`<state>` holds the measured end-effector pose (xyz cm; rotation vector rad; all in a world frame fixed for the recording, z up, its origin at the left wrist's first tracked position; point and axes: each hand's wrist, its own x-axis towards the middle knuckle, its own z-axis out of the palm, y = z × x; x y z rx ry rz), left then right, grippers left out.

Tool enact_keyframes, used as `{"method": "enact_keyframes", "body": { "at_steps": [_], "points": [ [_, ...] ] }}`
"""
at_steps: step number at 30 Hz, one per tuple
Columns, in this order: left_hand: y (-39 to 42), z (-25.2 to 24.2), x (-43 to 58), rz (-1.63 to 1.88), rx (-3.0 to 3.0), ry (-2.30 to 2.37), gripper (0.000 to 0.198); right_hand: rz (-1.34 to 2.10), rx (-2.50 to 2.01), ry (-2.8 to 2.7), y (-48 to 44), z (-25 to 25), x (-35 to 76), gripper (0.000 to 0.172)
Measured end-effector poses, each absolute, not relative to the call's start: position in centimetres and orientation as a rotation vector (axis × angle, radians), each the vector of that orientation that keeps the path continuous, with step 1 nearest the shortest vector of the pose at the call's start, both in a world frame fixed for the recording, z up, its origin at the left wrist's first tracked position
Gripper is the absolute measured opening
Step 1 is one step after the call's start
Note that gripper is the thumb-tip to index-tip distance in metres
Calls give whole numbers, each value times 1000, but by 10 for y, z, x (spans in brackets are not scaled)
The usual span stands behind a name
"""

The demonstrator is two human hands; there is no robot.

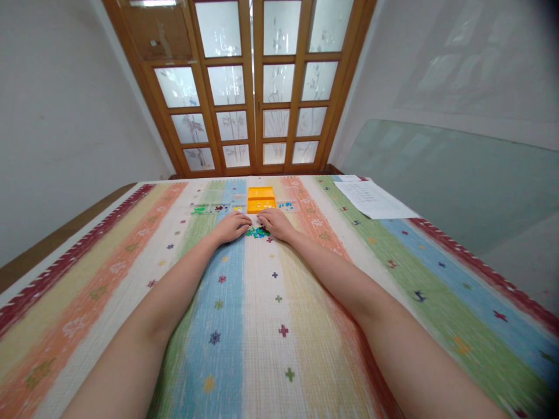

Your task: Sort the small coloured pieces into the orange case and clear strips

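Observation:
A small loose pile of green and blue pieces [257, 233] lies on the striped tablecloth between my hands. My left hand [232, 227] rests at the pile's left side, its fingers bent and held together. At the right side, my right hand [276, 224] curls its fingers inward near the pile and the front of the orange box. Whatever either hand may pinch is too small to make out. Just beyond stands the orange box [261, 192] with its lid raised; a few pale pieces lie inside.
Clear trays flank the box, holding green pieces [200, 209], dark red pieces [220, 208], yellow pieces [237, 208] and blue pieces [286, 206]. Paper sheets [371, 198] lie at the table's far right. Glazed wooden doors [257, 105] stand behind the table, and a glass panel [437, 169] leans at right.

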<state>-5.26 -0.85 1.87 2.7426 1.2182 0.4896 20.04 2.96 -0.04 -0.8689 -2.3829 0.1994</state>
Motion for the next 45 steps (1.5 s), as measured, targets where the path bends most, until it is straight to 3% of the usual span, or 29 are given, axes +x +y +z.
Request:
{"method": "enact_keyframes", "body": {
  "at_steps": [45],
  "points": [
    [-7,17,-53,541,2869,1227,41,194,-848,-2392,32,-3,200,41]
  ]
}}
